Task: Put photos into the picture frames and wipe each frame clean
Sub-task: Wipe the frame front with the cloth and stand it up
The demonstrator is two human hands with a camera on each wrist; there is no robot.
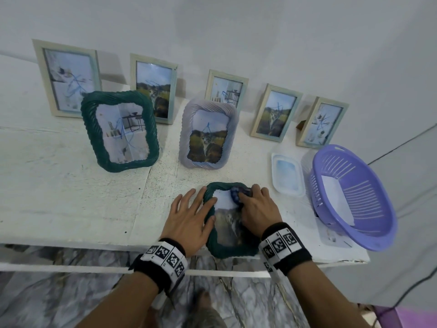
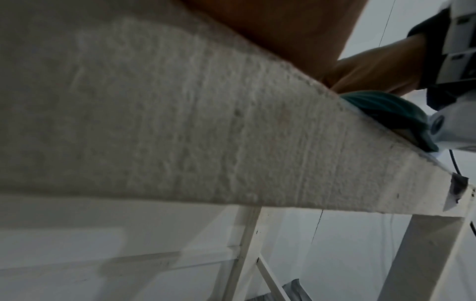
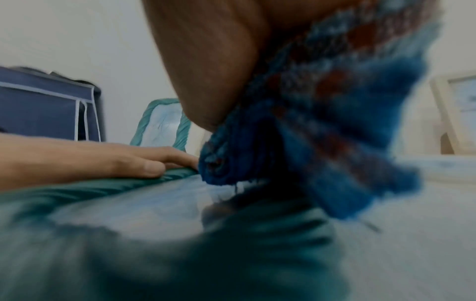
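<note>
A dark green wavy frame (image 1: 230,250) with a photo in it lies flat at the table's front edge. My left hand (image 1: 201,205) rests with straight fingers on the frame's left rim and holds it down. My right hand (image 1: 251,201) grips a bunched blue patterned cloth (image 1: 238,192) and presses it on the glass near the frame's far right corner. The right wrist view shows the cloth (image 3: 309,126) on the glass (image 3: 154,203) and my left fingers (image 3: 154,160) on the green rim. In the left wrist view the frame's near corner (image 2: 386,114) overhangs the table edge (image 2: 180,122).
A green frame (image 1: 119,131) and a lilac frame (image 1: 208,133) stand mid-table. Several pale wooden frames (image 1: 68,76) stand along the back wall. A shallow white tray (image 1: 287,178) and a purple basket (image 1: 352,195) with white paper in it sit at the right.
</note>
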